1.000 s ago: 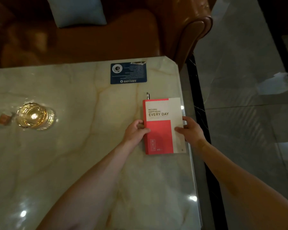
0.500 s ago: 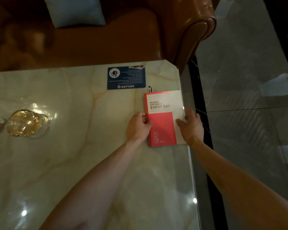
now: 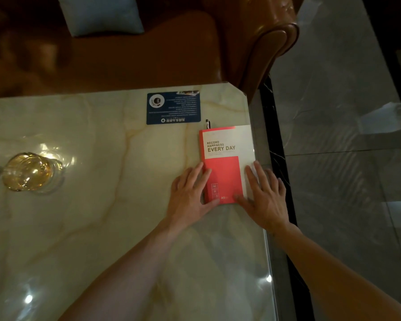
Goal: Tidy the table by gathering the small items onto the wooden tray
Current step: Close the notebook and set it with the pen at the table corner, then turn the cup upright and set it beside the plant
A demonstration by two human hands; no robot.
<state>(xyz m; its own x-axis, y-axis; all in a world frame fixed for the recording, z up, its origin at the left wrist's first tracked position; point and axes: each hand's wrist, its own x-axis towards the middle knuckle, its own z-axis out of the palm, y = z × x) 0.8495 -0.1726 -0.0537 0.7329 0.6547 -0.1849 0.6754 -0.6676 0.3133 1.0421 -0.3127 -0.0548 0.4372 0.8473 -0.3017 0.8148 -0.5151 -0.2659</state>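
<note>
Near the table's [image 3: 102, 228] right edge lies the red-and-white notebook [image 3: 227, 163], flat on the marble, a pen tip [image 3: 208, 123] peeking from under its far end. No wooden tray is in view, so the gathering looks barely begun. Left hand [image 3: 190, 193] and right hand [image 3: 264, 193] flank the notebook with fingers nearly straight, resting on its near corners, gripping nothing. Beyond it sits a blue card [image 3: 173, 107]; far left, a glass [image 3: 28, 171].
</note>
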